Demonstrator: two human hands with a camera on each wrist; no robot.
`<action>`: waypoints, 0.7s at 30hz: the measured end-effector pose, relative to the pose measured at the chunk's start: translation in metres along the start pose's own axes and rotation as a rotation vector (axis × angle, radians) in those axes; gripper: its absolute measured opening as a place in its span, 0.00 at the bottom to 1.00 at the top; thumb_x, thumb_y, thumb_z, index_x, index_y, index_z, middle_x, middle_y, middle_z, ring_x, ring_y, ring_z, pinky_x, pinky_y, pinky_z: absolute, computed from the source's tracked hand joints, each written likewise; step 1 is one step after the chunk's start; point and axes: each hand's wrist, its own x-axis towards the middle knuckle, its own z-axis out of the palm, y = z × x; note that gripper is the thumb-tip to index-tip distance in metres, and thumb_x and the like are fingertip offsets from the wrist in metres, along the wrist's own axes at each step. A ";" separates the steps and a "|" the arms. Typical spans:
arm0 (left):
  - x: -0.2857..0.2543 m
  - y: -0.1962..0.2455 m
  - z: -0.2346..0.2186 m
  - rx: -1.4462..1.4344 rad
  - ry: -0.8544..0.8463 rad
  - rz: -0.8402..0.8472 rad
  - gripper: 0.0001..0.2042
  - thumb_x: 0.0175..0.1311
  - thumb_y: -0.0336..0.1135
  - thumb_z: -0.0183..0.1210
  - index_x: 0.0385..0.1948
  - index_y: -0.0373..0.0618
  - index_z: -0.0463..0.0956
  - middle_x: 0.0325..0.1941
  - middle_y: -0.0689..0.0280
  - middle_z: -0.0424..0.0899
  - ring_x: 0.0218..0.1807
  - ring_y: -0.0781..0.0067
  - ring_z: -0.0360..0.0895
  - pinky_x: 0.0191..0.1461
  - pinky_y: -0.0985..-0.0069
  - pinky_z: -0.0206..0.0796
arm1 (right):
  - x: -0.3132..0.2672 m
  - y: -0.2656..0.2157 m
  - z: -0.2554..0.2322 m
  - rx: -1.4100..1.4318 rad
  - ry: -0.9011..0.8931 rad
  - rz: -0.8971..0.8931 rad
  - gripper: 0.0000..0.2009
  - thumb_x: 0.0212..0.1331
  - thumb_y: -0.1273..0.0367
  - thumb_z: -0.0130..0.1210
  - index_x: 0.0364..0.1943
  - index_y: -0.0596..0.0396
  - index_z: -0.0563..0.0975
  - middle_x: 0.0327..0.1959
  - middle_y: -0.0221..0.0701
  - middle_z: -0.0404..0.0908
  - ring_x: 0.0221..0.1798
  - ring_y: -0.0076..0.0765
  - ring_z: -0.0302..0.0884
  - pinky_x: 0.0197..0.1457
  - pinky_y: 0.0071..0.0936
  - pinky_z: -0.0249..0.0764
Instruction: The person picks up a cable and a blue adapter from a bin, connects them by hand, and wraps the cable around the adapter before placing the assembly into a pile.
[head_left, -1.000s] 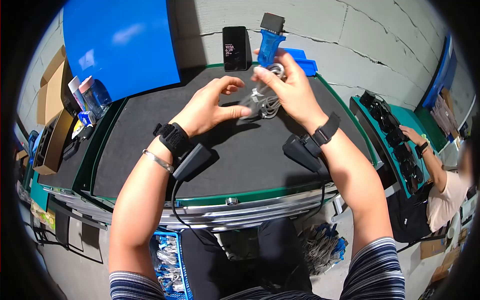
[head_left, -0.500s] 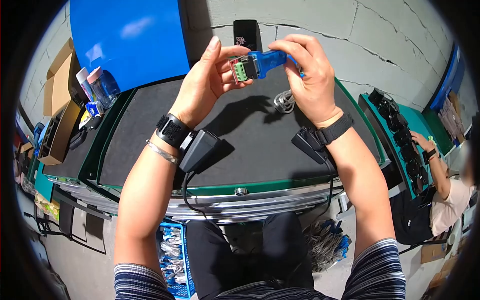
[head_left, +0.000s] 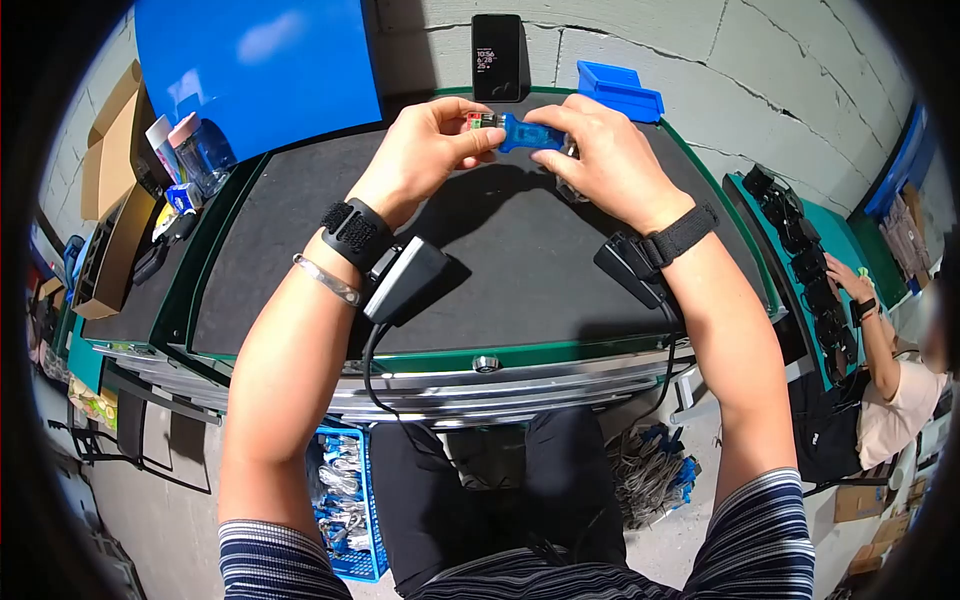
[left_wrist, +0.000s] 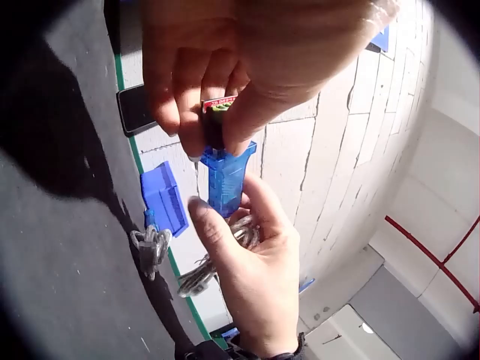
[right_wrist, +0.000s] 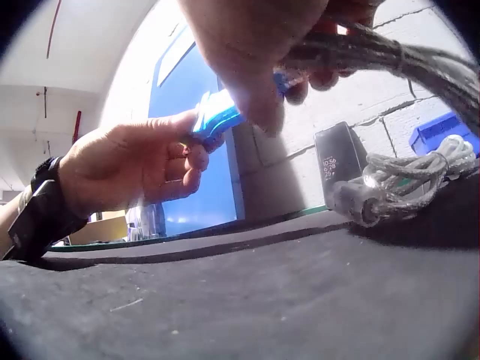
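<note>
A translucent blue cable adapter (head_left: 530, 133) lies roughly level between both hands, above the black mat. My right hand (head_left: 612, 160) grips its cable end between thumb and fingers. A small green-and-red terminal block (left_wrist: 217, 106) sits at the adapter's other end, and my left hand (head_left: 428, 148) pinches there with thumb and fingertips, partly hiding it. Grey cable (right_wrist: 367, 56) runs in a tied bundle at my right hand. Lower down, a coiled cable section (right_wrist: 412, 176) with a clear-capped plug appears close over the mat in the right wrist view.
A phone (head_left: 497, 58) leans on the wall behind the mat (head_left: 430, 300), beside a blue bin (head_left: 620, 90). On the left are a blue panel (head_left: 260, 80), bottles and a cardboard box (head_left: 110, 170). Baskets and bundles of cables lie below; another person works at right.
The adapter has swung from upright to level, its terminal block toward the left. My left hand has come from apart to behind the block, and its thumb has now closed onto it.
</note>
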 end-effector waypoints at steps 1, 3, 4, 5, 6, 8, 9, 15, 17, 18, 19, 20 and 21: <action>0.000 0.000 0.000 0.000 -0.008 0.004 0.15 0.62 0.37 0.64 0.46 0.38 0.77 0.34 0.70 0.81 0.34 0.82 0.76 0.46 0.82 0.71 | 0.000 0.001 -0.001 -0.005 -0.002 0.003 0.15 0.51 0.67 0.65 0.45 0.47 0.80 0.35 0.32 0.78 0.39 0.42 0.80 0.42 0.36 0.76; 0.000 0.000 -0.002 0.002 -0.015 0.002 0.15 0.62 0.37 0.64 0.46 0.38 0.78 0.33 0.70 0.81 0.34 0.83 0.75 0.46 0.82 0.70 | -0.001 0.002 -0.002 -0.006 -0.004 0.018 0.15 0.52 0.66 0.64 0.45 0.47 0.80 0.34 0.31 0.79 0.39 0.42 0.80 0.42 0.36 0.76; 0.000 0.003 -0.004 -0.018 -0.051 0.031 0.15 0.62 0.37 0.65 0.46 0.38 0.78 0.33 0.70 0.81 0.34 0.83 0.75 0.45 0.82 0.71 | 0.000 0.001 -0.003 0.010 0.022 -0.005 0.15 0.52 0.66 0.64 0.45 0.46 0.80 0.34 0.31 0.79 0.39 0.42 0.80 0.42 0.36 0.76; -0.001 0.004 -0.008 -0.038 -0.084 0.058 0.16 0.62 0.37 0.65 0.46 0.38 0.78 0.33 0.70 0.81 0.34 0.83 0.75 0.45 0.82 0.71 | 0.001 0.002 -0.003 0.011 0.051 -0.031 0.14 0.52 0.65 0.64 0.45 0.46 0.81 0.34 0.31 0.80 0.41 0.42 0.80 0.42 0.36 0.76; 0.000 0.004 -0.011 -0.041 -0.080 0.052 0.16 0.62 0.38 0.65 0.47 0.38 0.78 0.34 0.69 0.82 0.35 0.83 0.76 0.45 0.82 0.71 | 0.003 0.000 -0.002 -0.004 0.031 -0.006 0.14 0.52 0.65 0.64 0.45 0.46 0.81 0.35 0.31 0.80 0.41 0.42 0.80 0.42 0.37 0.76; 0.001 0.001 -0.010 -0.049 -0.044 0.029 0.17 0.62 0.38 0.65 0.48 0.37 0.78 0.34 0.69 0.82 0.35 0.83 0.77 0.45 0.82 0.71 | 0.004 0.001 0.000 -0.028 0.014 0.023 0.14 0.53 0.65 0.63 0.45 0.46 0.81 0.35 0.31 0.80 0.42 0.43 0.80 0.43 0.38 0.76; 0.003 -0.001 -0.008 -0.042 -0.043 0.027 0.17 0.62 0.37 0.65 0.48 0.37 0.78 0.34 0.69 0.82 0.35 0.83 0.77 0.45 0.83 0.70 | 0.004 0.003 0.003 -0.017 0.014 0.029 0.14 0.53 0.65 0.63 0.45 0.46 0.81 0.36 0.32 0.80 0.42 0.42 0.80 0.43 0.38 0.76; 0.006 -0.003 -0.006 -0.020 -0.009 0.018 0.15 0.63 0.36 0.64 0.47 0.37 0.77 0.34 0.70 0.81 0.33 0.85 0.74 0.43 0.84 0.69 | 0.001 -0.001 0.002 -0.016 0.042 0.050 0.15 0.53 0.63 0.63 0.46 0.46 0.81 0.37 0.33 0.81 0.44 0.44 0.80 0.45 0.40 0.76; 0.006 -0.006 -0.018 -0.104 -0.102 -0.085 0.15 0.63 0.35 0.63 0.49 0.38 0.76 0.33 0.71 0.80 0.32 0.85 0.73 0.42 0.85 0.68 | -0.001 -0.006 -0.002 0.025 -0.047 0.066 0.14 0.54 0.64 0.62 0.45 0.48 0.81 0.38 0.35 0.81 0.45 0.47 0.80 0.47 0.42 0.76; 0.010 -0.015 -0.025 -0.096 -0.010 -0.095 0.15 0.64 0.35 0.63 0.48 0.38 0.76 0.34 0.70 0.80 0.33 0.84 0.74 0.42 0.85 0.69 | -0.005 -0.001 -0.003 0.022 -0.064 0.076 0.14 0.54 0.64 0.62 0.45 0.48 0.81 0.38 0.36 0.81 0.45 0.48 0.79 0.47 0.42 0.76; 0.014 -0.022 -0.036 -0.072 0.091 -0.111 0.15 0.65 0.35 0.62 0.48 0.38 0.76 0.36 0.69 0.81 0.33 0.84 0.75 0.42 0.85 0.69 | -0.004 0.002 0.002 0.034 -0.075 0.079 0.14 0.54 0.64 0.62 0.45 0.49 0.81 0.38 0.36 0.81 0.45 0.48 0.79 0.47 0.41 0.76; 0.016 -0.026 -0.052 -0.131 0.156 -0.094 0.17 0.65 0.35 0.62 0.49 0.34 0.75 0.35 0.68 0.81 0.34 0.82 0.76 0.43 0.84 0.70 | -0.003 0.006 0.003 0.030 -0.070 0.093 0.15 0.54 0.64 0.62 0.46 0.49 0.81 0.38 0.37 0.81 0.45 0.49 0.79 0.47 0.41 0.76; 0.017 -0.025 -0.064 -0.189 0.222 -0.073 0.18 0.65 0.35 0.62 0.50 0.31 0.73 0.35 0.66 0.81 0.34 0.81 0.76 0.43 0.83 0.70 | -0.003 0.012 0.001 0.024 -0.064 0.104 0.15 0.53 0.64 0.63 0.46 0.49 0.80 0.38 0.37 0.81 0.45 0.49 0.79 0.47 0.41 0.75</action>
